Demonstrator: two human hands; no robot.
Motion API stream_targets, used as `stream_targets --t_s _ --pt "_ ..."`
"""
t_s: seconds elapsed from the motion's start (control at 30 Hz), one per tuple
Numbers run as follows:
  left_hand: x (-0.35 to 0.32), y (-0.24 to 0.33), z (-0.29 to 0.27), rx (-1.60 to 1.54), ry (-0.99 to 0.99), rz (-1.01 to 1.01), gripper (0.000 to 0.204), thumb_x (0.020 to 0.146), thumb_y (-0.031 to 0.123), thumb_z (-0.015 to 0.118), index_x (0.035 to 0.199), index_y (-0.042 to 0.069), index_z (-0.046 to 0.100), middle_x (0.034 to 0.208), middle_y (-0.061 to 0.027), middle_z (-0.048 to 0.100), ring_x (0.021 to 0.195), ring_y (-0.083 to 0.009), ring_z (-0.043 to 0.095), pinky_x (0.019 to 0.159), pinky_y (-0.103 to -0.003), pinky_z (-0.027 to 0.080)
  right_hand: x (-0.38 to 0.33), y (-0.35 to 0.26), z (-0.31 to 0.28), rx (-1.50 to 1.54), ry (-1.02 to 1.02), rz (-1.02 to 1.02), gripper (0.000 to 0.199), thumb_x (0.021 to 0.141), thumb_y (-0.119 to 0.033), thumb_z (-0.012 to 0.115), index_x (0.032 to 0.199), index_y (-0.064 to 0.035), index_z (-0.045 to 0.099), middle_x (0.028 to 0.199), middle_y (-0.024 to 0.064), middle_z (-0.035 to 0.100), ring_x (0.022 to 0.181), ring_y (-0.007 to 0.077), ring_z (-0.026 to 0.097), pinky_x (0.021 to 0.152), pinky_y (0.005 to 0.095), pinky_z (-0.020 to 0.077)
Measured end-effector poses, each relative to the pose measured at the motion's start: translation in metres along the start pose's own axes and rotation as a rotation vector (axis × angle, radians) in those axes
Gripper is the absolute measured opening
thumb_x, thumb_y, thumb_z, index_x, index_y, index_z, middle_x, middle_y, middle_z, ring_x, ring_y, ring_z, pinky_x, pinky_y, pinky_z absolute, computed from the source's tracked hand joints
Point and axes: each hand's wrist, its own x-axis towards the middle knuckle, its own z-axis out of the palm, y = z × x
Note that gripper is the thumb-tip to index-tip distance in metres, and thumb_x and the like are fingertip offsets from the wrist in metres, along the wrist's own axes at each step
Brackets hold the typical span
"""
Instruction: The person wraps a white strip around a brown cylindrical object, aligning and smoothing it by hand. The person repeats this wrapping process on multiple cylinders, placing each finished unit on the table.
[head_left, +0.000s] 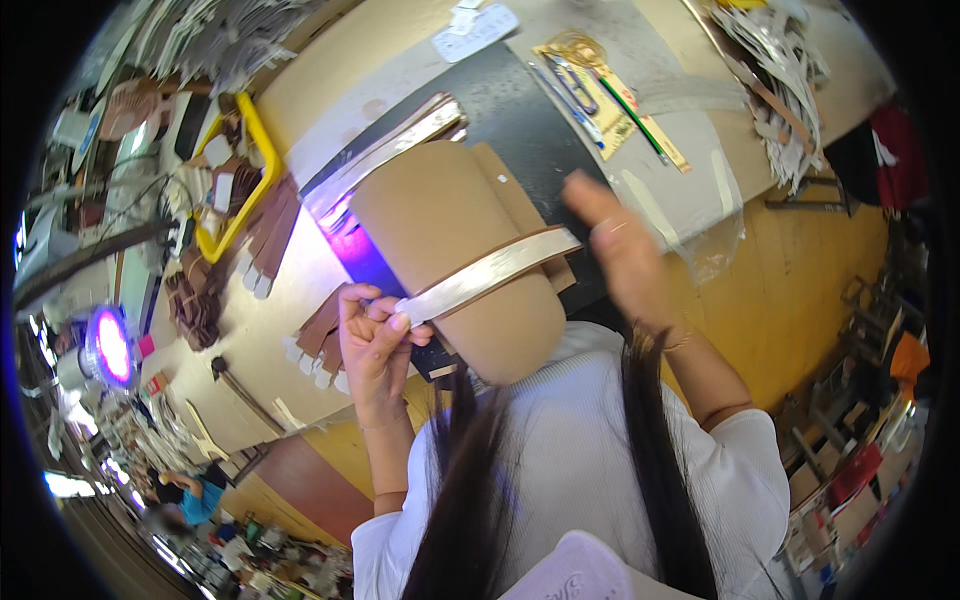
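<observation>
My left hand (378,340) pinches the near left end of a brown strap (490,268) with a shiny pale upper face. The strap lies slantwise across a tan, round-ended board (430,210). Beyond the strap's far right end, my right hand (628,262) hangs over the table edge, blurred by motion; its fingers are too smeared to read. Partly under the board shows another flat brown piece (503,185). Behind it lies a pile of similar shiny straps (405,135) on a dark mat (500,100).
A pair of scissors (574,85) and a green pencil (632,112) lie at the back right. On the left are a yellow-rimmed basket (270,155), brown straps (272,235), a hammer (245,392) and a glowing lamp (112,345). White scraps (775,90) heap up far right.
</observation>
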Motion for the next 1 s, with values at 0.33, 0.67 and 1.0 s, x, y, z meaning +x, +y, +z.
stream_targets --t_s 0.33,0.67,1.0 --pt "-0.008 -0.002 0.015 -0.044 0.065 0.159 0.039 0.081 -0.008 0.061 0.109 0.005 0.037 0.089 -0.0132 0.061 0.075 -0.0190 0.063 0.066 -0.026 0.053 0.019 -0.100 0.055 -0.446 -0.563 -0.724 0.075 0.078 -0.051 0.055 0.125 0.0067 0.045 0.133 0.0187 0.045 0.129 0.0283 0.038 0.109 0.0453 0.0226" --pt "0.005 -0.006 0.007 -0.044 -0.034 0.041 0.040 0.081 -0.008 0.060 0.107 0.005 0.033 0.083 -0.0178 0.061 0.068 -0.0251 0.066 0.067 -0.031 0.055 0.011 -0.039 0.026 -0.056 -0.522 -0.254 0.079 0.087 -0.061 0.033 0.144 -0.0063 0.023 0.149 0.0179 0.017 0.138 0.0315 0.019 0.111 0.0384 0.0163" --pt "0.002 0.010 0.013 0.086 -0.067 0.064 0.031 0.079 -0.004 0.065 0.108 -0.004 0.052 0.084 -0.0174 0.063 0.071 -0.0242 0.066 0.066 -0.031 0.054 0.014 -0.009 0.026 0.677 -0.418 0.258 0.091 0.084 -0.070 0.026 0.142 -0.0191 -0.021 0.152 0.0163 0.008 0.138 0.0330 0.019 0.110 0.0390 0.0178"
